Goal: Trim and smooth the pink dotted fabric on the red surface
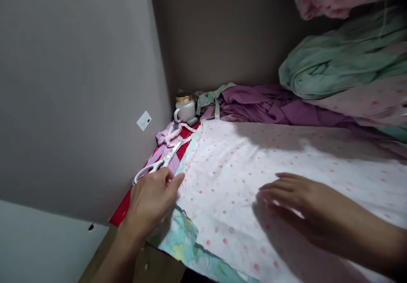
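Observation:
A pale pink fabric with red dots (254, 164) lies spread flat over the work surface. My left hand (152, 198) rests at its left edge, fingertips touching the hem and a green printed strip (190, 147), just below white-handled scissors (160, 161). My right hand (295, 196) lies flat on the dotted fabric, fingers spread and pointing left, holding nothing. A light blue printed cloth (184, 240) peeks out under the near edge.
A grey wall (79, 83) closes the left side. A white mug with a gold lid (185, 107) stands in the back corner beside pink fabric scraps (170, 134). Purple cloth (263, 105) and piled green (343, 58) and pink fabrics fill the back right. Red surface (122, 211) shows at left.

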Motion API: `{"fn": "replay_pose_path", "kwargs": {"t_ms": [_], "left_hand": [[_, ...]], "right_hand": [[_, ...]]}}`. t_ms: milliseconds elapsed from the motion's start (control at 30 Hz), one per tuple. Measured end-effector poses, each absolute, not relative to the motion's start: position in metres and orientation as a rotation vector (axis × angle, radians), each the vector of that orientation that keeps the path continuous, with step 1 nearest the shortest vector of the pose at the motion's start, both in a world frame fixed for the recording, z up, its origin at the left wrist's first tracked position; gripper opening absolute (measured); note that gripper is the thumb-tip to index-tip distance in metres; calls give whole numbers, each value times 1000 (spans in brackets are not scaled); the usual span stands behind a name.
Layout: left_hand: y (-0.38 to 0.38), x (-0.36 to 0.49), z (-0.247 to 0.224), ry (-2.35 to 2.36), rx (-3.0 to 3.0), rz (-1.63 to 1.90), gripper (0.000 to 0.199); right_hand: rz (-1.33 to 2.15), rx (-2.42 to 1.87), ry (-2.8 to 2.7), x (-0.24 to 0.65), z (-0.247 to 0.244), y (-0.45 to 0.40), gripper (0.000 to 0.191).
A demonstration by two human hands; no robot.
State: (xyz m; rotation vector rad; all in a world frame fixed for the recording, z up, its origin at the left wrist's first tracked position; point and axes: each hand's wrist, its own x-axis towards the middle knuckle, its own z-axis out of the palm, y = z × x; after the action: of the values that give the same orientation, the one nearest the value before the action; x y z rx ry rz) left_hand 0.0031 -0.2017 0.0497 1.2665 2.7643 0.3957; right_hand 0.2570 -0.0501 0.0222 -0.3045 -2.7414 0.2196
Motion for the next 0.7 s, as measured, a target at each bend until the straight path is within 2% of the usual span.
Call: {"fn": "replay_pose_path", "kwargs": {"t_ms": [133, 433, 700], "left_hand": [[-202, 2, 26, 2775, 1193, 232, 33], [-204, 1, 14, 2903, 1185, 7, 30], [-214, 1, -1, 2931, 1220, 105, 27]], "right_hand": [[311, -92, -2853, 230, 25, -71, 25], [227, -133, -2887, 199, 19, -35, 25], [234, -186, -2869, 164, 23, -19, 26]]}}
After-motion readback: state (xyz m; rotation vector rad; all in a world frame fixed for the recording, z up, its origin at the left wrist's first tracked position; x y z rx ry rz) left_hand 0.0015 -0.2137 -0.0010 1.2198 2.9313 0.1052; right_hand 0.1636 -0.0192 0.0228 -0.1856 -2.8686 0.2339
